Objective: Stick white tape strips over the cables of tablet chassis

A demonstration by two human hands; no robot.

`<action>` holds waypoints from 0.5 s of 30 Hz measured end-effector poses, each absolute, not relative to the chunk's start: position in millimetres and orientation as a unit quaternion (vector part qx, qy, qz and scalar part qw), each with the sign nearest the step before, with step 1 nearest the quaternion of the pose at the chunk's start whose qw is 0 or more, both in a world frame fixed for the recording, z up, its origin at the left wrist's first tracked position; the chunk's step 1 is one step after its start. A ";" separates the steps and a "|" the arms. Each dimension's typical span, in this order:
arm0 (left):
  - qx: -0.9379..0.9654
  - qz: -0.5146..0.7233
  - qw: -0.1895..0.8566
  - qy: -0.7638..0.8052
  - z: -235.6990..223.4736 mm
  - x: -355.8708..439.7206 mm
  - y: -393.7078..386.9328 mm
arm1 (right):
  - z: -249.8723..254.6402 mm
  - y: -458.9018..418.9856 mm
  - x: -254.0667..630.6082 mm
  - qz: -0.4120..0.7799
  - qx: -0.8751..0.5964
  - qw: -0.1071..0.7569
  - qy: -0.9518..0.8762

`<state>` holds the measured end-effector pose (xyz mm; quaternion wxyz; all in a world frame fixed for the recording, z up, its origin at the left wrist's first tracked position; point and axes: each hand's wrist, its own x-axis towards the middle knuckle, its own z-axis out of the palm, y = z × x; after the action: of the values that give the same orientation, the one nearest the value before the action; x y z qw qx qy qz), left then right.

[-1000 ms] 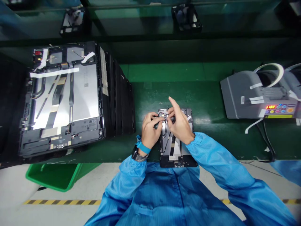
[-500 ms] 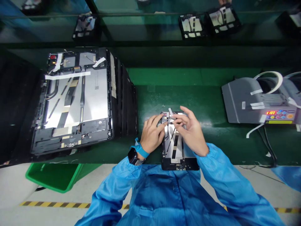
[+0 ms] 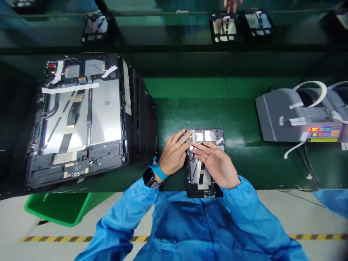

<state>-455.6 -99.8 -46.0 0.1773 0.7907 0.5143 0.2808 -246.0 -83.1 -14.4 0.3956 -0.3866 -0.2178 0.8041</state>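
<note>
An opened tablet (image 3: 193, 190) lies at the front edge of the green bench, with its inner flat cables and silver plate exposed. My left hand (image 3: 173, 156) rests at its upper left corner, fingers stretched out and fingertips on or beside a short white tape strip (image 3: 194, 136). Over the tablet's middle is my right hand (image 3: 219, 163), its fingers extended towards the left fingertips and holding nothing visible. These fingers hide part of the cables. Another bit of white tape (image 3: 219, 141) sticks near the upper right corner.
To the left stands a tall stack of similar opened tablets (image 3: 108, 108). A grey tape dispenser (image 3: 282, 116) with a lit display is on the right. Behind a ledge, more tablets (image 3: 224, 29) and another person's hand (image 3: 231, 4) show. A green bin (image 3: 57, 221) sits below left.
My right hand has gone from bent, pinching fingers to outstretched ones and shifted slightly down. The white tape strip that stuck up at the tablet's top left now lies flat.
</note>
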 end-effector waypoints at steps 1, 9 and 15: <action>0.791 0.284 0.178 0.512 -46.9 -455.9 -99.7 | -14.4 -82.8 -245.6 0.809 -0.385 0.393 -0.207; 0.806 0.278 0.155 0.499 -52.3 -457.9 -98.3 | -11.2 -76.1 -243.6 0.837 -0.380 0.370 -0.136; 0.821 0.274 0.142 0.480 -53.1 -459.8 -95.8 | -6.5 -74.5 -245.8 0.840 -0.378 0.378 -0.095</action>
<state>-459.8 -95.8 -53.1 0.1423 0.8209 0.4802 0.2743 -245.8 -74.5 -6.5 0.3775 -0.3782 -0.0948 0.8399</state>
